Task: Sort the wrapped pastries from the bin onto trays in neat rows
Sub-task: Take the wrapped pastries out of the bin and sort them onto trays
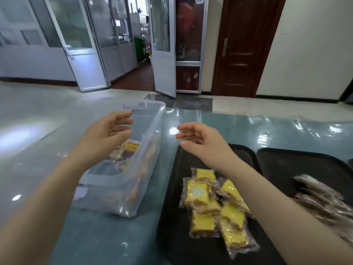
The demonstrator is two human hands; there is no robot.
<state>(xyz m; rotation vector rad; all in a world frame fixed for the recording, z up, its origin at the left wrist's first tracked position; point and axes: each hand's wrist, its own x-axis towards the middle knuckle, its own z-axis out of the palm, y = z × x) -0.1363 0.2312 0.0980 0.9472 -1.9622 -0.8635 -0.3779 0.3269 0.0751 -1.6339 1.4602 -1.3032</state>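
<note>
A clear plastic bin [150,131] stands on the table with a few wrapped pastries [129,148] left inside. My left hand [107,134] hovers above the bin, fingers relaxed and holding nothing. My right hand [200,140] hangs in the air just right of the bin, over the far end of a black tray [172,217], also holding nothing. On that tray lie several yellow wrapped pastries [215,203] in a loose overlapping cluster. A second black tray [286,163] to the right carries several brown wrapped pastries [321,196], blurred.
The table top [248,129] is glossy and blue-green, covered with clear film. Beyond it lie a shiny floor, glass doors [164,44] and a dark wooden door [242,44].
</note>
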